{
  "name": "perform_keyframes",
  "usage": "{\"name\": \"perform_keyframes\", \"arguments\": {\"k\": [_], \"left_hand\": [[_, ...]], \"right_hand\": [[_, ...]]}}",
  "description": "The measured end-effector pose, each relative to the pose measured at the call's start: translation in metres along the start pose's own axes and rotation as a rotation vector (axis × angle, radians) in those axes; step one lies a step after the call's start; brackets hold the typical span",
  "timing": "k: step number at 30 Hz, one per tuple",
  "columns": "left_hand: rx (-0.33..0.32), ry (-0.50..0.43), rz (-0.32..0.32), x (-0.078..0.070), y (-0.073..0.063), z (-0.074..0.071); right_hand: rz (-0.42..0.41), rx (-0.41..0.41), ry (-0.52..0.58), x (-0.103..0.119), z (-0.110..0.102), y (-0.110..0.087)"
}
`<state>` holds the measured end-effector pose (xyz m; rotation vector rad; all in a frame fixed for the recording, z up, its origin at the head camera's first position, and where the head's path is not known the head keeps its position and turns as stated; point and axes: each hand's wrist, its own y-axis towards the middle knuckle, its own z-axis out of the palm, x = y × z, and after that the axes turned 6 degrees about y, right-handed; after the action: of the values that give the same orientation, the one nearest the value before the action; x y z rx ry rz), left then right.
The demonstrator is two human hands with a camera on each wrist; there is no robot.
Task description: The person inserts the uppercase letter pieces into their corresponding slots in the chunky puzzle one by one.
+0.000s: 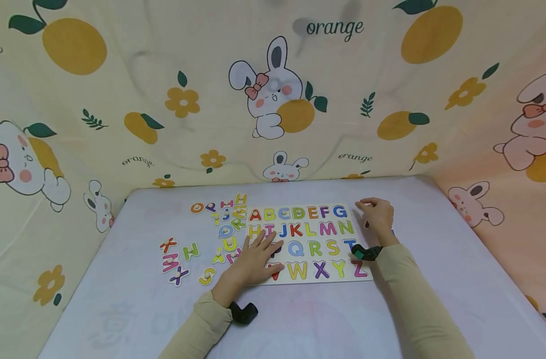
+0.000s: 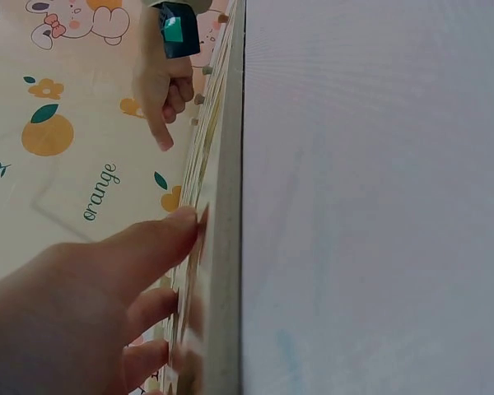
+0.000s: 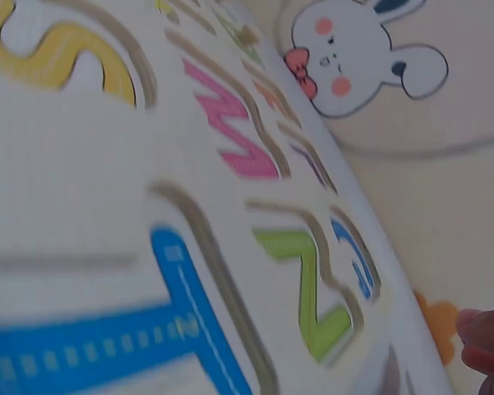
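A white alphabet puzzle board lies on the table, with coloured letters in rows. My left hand rests on its lower left part, fingers spread, covering some letters; in the left wrist view, the thumb is at the board's edge. Just beyond the upper right corner is my right hand. In the left wrist view, one finger of the right hand points down while others are curled; I see no object in them. The right wrist view shows recesses with a blue T and a green N.
Loose letter pieces lie left of the board, among them a green N, a purple X, a yellow S and an orange O. Small dark and blue bits show beneath the right hand. A patterned cloth hangs behind the table.
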<state>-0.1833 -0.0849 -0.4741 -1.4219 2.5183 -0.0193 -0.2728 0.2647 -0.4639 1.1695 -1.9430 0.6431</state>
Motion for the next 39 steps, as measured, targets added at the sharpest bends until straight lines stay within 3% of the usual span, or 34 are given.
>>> {"name": "perform_keyframes", "arguments": {"k": [15,22,31,39], "left_hand": [[-0.008,-0.013,-0.005,-0.001,-0.001,-0.003],[-0.008,-0.001,-0.002,-0.001,0.0,-0.002],[-0.005,-0.006,-0.002,0.0,0.0,-0.002],[-0.008,-0.018,-0.005,-0.001,0.0,0.001]], "right_hand": [[0.069,-0.064,-0.047,-0.02,-0.017,0.009],[0.141,-0.046,-0.05,-0.023,-0.022,0.011],[0.156,-0.041,-0.065,-0.028,-0.021,0.014],[0.094,-0.018,-0.053,-0.021,-0.018,0.012]]}}
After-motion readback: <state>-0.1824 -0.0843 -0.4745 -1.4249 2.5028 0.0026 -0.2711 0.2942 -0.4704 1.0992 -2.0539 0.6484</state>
